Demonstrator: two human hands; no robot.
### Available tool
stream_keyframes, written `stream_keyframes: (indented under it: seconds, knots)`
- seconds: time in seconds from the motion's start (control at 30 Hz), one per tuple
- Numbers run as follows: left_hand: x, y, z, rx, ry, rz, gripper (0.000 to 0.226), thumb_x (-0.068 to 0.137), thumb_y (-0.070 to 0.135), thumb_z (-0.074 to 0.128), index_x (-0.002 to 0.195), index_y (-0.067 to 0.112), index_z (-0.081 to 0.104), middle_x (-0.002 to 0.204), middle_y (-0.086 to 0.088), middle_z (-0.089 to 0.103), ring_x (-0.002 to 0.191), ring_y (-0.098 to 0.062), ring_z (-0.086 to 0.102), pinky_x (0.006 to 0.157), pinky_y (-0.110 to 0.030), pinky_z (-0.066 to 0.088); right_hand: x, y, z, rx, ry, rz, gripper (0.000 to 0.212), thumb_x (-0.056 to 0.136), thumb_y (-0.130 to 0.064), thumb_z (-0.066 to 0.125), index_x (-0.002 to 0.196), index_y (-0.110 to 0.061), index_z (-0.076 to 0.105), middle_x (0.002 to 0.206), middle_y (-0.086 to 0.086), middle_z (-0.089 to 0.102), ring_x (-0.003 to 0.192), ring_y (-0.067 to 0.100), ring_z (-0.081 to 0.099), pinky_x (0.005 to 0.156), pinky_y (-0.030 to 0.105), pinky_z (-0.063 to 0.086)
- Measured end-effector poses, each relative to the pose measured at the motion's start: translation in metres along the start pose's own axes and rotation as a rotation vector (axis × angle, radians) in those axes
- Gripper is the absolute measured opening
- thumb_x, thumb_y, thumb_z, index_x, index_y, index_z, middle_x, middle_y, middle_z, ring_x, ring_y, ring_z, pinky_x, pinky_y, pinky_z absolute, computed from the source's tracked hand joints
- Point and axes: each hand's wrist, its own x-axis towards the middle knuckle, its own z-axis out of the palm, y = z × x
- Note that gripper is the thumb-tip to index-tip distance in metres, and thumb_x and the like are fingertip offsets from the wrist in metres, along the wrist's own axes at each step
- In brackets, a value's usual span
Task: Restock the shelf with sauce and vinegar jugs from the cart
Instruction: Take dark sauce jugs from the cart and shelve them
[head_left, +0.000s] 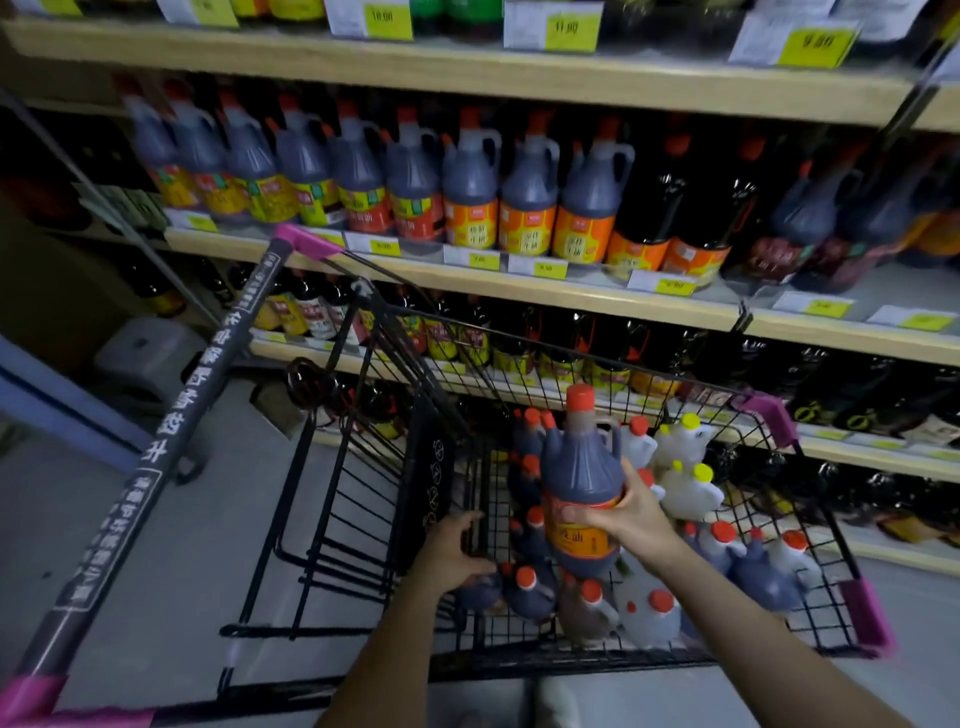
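a: what's biggest here?
b: the wooden shelf (519, 291) lined with dark jugs, then the black wire cart (415, 467) in front.
a: and the hands?
b: right hand (631, 512), fingers clamped round a dark sauce jug with red cap (579, 467), upright above the cart's jugs. left hand (457, 551), fingers curled on a lying jug (480, 592).

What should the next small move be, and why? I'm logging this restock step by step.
Probably lift the dark sauce jug up toward the shelf row of matching orange-labelled jugs. The right hand already grips it upright, clear above the cart, while the left hand reaches onto another jug low in the basket.
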Motion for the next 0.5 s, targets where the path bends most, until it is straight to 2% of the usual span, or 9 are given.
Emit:
stream_keyframes:
  seconds: [0.07, 0.1, 0.17, 0.2, 0.27, 0.33, 0.43, 0.5]
  knots:
    - [0.013, -0.013, 0.001, 0.105, -0.089, -0.023, 0.071, 0.074, 0.021, 0.079, 0.135, 0.012, 0.045, 0.143, -0.01, 0.041, 0.13, -0.024, 0.041, 0.105, -0.03, 0.037, 0.003, 0.011, -0.002, -0.003, 0.018, 0.035, 0.106, 0.032, -0.04, 0.092, 0.124, -0.019, 0.044, 0.111, -0.005, 0.061, 0.09, -0.005, 0.064, 0.069, 0.015, 0.054]
    - [0.018, -0.02, 0.001, 0.189, -0.1, -0.023, 0.062, 0.078, 0.017, 0.074, 0.132, 0.005, 0.048, 0.138, -0.015, 0.046, 0.127, -0.028, 0.045, 0.099, -0.026, 0.04, 0.005, 0.018, -0.003, 0.001, 0.019, 0.048, 0.098, 0.036, -0.03, 0.092, 0.122, -0.018, 0.046, 0.108, -0.004, 0.062, 0.086, -0.006, 0.065, 0.066, 0.014, 0.053]
    - [0.03, -0.037, 0.005, 0.409, -0.045, 0.043, 0.042, 0.086, 0.007, 0.062, 0.123, -0.009, 0.053, 0.116, -0.026, 0.058, 0.107, -0.039, 0.056, 0.077, -0.021, 0.049, 0.008, 0.028, -0.003, 0.016, 0.014, 0.076, 0.08, 0.049, -0.013, 0.089, 0.117, -0.02, 0.047, 0.104, -0.005, 0.063, 0.082, -0.004, 0.066, 0.062, 0.014, 0.053]
    - [0.034, -0.041, 0.007, 0.432, -0.029, 0.052, 0.035, 0.087, 0.005, 0.06, 0.119, -0.009, 0.056, 0.107, -0.024, 0.062, 0.098, -0.037, 0.06, 0.075, -0.023, 0.051, 0.01, 0.033, -0.002, 0.027, 0.019, 0.092, 0.073, 0.055, -0.005, 0.086, 0.115, -0.022, 0.048, 0.103, -0.005, 0.063, 0.081, -0.004, 0.067, 0.061, 0.015, 0.053]
    - [0.041, -0.044, 0.012, 0.358, -0.031, 0.073, 0.029, 0.088, 0.007, 0.06, 0.116, 0.001, 0.062, 0.112, -0.017, 0.063, 0.102, -0.028, 0.059, 0.088, -0.031, 0.049, 0.013, 0.042, -0.003, 0.038, 0.027, 0.112, 0.066, 0.06, 0.002, 0.083, 0.111, -0.023, 0.049, 0.1, -0.005, 0.064, 0.079, -0.002, 0.067, 0.06, 0.016, 0.053]
    - [0.045, -0.041, 0.015, 0.295, -0.013, 0.099, 0.028, 0.091, 0.008, 0.055, 0.118, 0.007, 0.062, 0.117, -0.014, 0.062, 0.107, -0.025, 0.057, 0.091, -0.032, 0.046, 0.017, 0.047, -0.004, 0.056, 0.029, 0.137, 0.068, 0.054, -0.004, 0.087, 0.108, -0.025, 0.051, 0.098, -0.005, 0.067, 0.081, 0.0, 0.068, 0.06, 0.017, 0.053]
    - [0.056, -0.035, 0.018, 0.268, 0.018, 0.116, 0.031, 0.092, 0.01, 0.052, 0.122, 0.007, 0.058, 0.122, -0.013, 0.059, 0.112, -0.027, 0.055, 0.094, -0.032, 0.042, 0.023, 0.05, -0.004, 0.068, 0.029, 0.167, 0.087, 0.033, -0.037, 0.093, 0.11, -0.023, 0.054, 0.093, -0.01, 0.073, 0.085, 0.005, 0.069, 0.062, 0.018, 0.054]
    - [0.062, -0.038, 0.02, 0.252, 0.008, 0.13, 0.026, 0.091, 0.009, 0.053, 0.116, 0.006, 0.059, 0.115, -0.013, 0.06, 0.108, -0.027, 0.057, 0.089, -0.032, 0.043, 0.026, 0.052, -0.004, 0.082, 0.046, 0.186, 0.092, 0.029, -0.041, 0.092, 0.11, -0.021, 0.054, 0.09, -0.012, 0.073, 0.084, 0.006, 0.069, 0.062, 0.018, 0.054]
